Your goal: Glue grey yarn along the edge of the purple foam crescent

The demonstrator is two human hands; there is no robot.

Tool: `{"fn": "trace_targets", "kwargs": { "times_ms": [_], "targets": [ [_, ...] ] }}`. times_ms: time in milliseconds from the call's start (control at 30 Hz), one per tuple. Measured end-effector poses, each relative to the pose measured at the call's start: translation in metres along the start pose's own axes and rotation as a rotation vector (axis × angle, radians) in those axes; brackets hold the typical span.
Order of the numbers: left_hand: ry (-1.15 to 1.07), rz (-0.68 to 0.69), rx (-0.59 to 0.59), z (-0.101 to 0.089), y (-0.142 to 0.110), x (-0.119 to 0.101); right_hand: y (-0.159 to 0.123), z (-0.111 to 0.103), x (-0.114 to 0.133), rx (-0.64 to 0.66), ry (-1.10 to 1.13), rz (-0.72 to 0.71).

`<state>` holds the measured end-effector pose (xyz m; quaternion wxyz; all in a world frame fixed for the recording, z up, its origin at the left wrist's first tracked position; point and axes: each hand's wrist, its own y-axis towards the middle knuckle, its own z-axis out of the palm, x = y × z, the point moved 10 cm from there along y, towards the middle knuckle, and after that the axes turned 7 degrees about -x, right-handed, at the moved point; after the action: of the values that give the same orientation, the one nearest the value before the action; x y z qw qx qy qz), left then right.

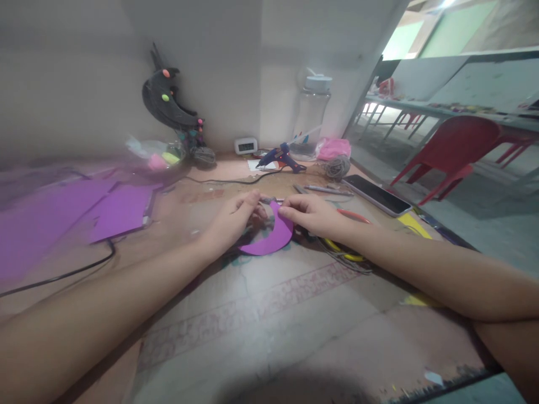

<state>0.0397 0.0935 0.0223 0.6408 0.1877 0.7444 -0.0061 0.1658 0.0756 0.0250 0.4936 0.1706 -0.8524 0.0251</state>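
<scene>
Wall [236, 67]: a dark crescent ornament [164, 102] against it, dotted orange, green and pink.
Back of the desk [320, 336]: a white digital clock [246, 146] — readout too small to read — and a blue glue gun [281, 156].
Bottle [310, 115]: clear, pale-lidded, upright, beside a pink bundle [333, 149].
Phone [377, 194]: flat, screen dark.
Floor [484, 216]: a red chair [452, 143] beyond the desk.

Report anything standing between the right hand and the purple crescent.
Nothing visible stands between them: the right hand is directly on the purple crescent, gripping its outer edge near the upper end.
</scene>
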Motion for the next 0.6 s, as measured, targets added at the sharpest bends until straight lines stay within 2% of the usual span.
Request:
{"fn": "trace_targets", "kwargs": {
  "times_ms": [133,233,367,600],
  "targets": [
    [0.03,-0.007,0.084,0.009,-0.003,0.001,0.0,-0.001,0.0,-0.017,-0.024,0.008],
    [0.01,-0.076,0.12,0.014,-0.007,0.006,0.0,-0.001,0.001,-0.025,-0.038,0.002],
    [0.003,-0.123,0.08,0.012,-0.009,0.007,0.0,-0.001,0.001,-0.023,-0.025,-0.005],
    [0.09,-0.095,-0.013,0.001,-0.006,0.004,-0.001,-0.002,-0.001,-0.037,-0.006,0.014]
  ]
}}
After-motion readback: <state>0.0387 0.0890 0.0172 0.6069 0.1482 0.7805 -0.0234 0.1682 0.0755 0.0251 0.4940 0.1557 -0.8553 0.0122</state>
